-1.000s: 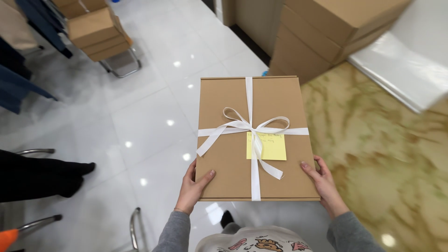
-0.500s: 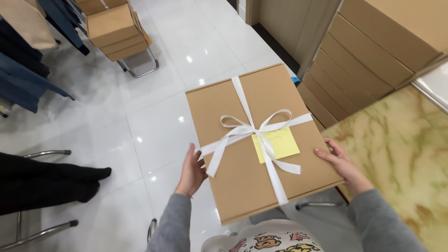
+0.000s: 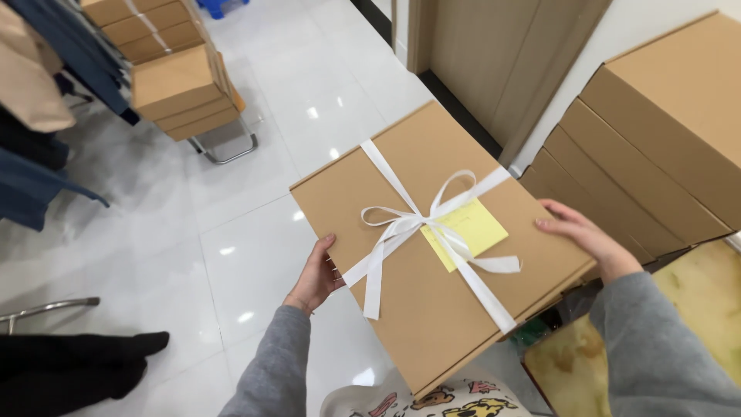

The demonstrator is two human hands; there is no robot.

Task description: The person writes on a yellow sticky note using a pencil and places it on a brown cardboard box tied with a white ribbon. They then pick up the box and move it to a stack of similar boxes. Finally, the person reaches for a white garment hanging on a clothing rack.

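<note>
The left hand [image 3: 315,274] and right hand [image 3: 585,235] hold a brown box [image 3: 432,309]. Fingers curl on its edges; the fingertips underneath are hidden

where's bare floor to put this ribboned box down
Bare white floor lies left of the ribboned box, between the box stack on the cart and the dark-clad leg. More runs toward the doorway. The right is crowded: stacked cardboard boxes and a marbled surface.

The gift box [image 3: 432,255] sits between both hands; stacked boxes [image 3: 656,147] stand right, more boxes [image 3: 174,85] far left.
</note>
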